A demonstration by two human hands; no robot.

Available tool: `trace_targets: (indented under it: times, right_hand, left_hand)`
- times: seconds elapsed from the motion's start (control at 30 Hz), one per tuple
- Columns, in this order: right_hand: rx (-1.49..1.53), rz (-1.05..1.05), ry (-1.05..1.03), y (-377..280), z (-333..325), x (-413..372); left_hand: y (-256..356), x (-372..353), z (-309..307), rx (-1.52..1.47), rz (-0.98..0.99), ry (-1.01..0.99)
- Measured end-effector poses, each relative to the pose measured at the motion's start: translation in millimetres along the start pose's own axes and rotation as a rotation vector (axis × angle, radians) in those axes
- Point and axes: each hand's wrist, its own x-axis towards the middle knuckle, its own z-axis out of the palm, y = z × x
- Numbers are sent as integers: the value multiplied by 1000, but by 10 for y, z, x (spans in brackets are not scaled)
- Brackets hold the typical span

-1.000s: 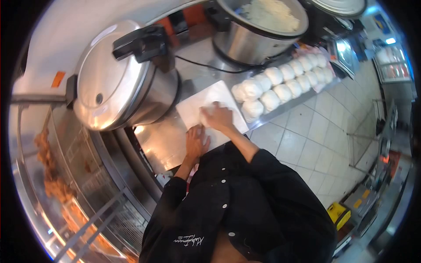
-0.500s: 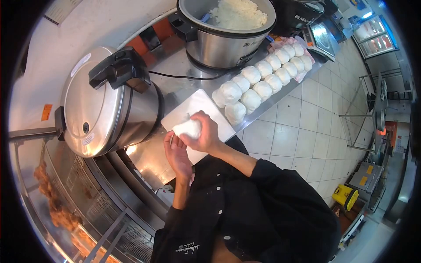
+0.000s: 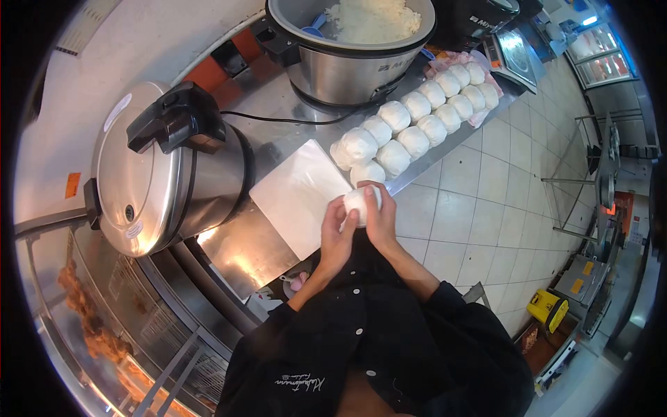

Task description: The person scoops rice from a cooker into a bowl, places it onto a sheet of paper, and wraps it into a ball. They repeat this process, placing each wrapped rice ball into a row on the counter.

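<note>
My left hand (image 3: pixel 336 235) and my right hand (image 3: pixel 382 221) both close around a white wrapped rice ball (image 3: pixel 356 201), holding it in front of my body at the near corner of the paper stack. Fingers press on its sides and top. The stack of white wrapping sheets (image 3: pixel 297 198) lies on the steel counter, its top sheet bare. Just beyond my hands, several similar wrapped rice balls (image 3: pixel 414 141) stand in two rows along the counter edge, a few piled at the near end.
An open rice cooker (image 3: pixel 347 73) with cooked rice (image 3: pixel 375 19) and a blue scoop (image 3: pixel 316 26) stands behind the rows. A closed cooker (image 3: pixel 163 174) sits at left, its black cord crossing the counter. A scale (image 3: pixel 513 54) is at the far end.
Both hands have moved right and toward my body with the rice ball, off the middle of the paper stack. My left hand now grips the ball too.
</note>
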Motion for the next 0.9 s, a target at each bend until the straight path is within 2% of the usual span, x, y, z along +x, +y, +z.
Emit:
trace_targets:
  times: [0.03,0.07,0.13,0.17,0.2,0.27,0.33,0.37,0.43,0.47,0.53,0.63,0.8,0.9]
  right_hand:
    - [38,118,19,-29,-85,19]
    - [39,122,19,6,-177,52]
    - [-33,206,69,136,-344,224]
    - [-34,208,63,196,-412,326]
    - [-140,125,99,255,-465,454]
    - [-244,40,130,256,-497,635]
    - [-413,95,108,147,-502,773]
    - [-454,91,88,114,-492,822]
    - [-498,90,77,194,-458,913]
    - [-545,101,71,199,-440,940]
    - [-548,78,76,226,-372,971]
    - [-554,50,100,279,-247,972]
    - [-616,-80,166,450,-181,1016]
    - [-681,-17,137,422,-246,1029]
  left_hand:
    - [-41,19,4,155,11,-13]
    - [13,83,11,157,7,-12]
    - [133,378,-44,799,296,-92]
    - [158,594,-68,813,474,-67]
    - [185,758,-45,970,552,51]
    - [265,1110,3,936,588,32]
    - [314,1354,42,1298,798,-158]
    - [274,1451,24,1300,802,-150]
    - [133,1609,-47,1246,565,-325]
    - [156,1625,-45,1249,567,-325]
    - [189,1646,-42,1070,408,-318]
    - [130,1707,-184,999,481,-327]
    - [114,1694,-225,967,452,-325]
    - [117,1677,-230,949,435,-327]
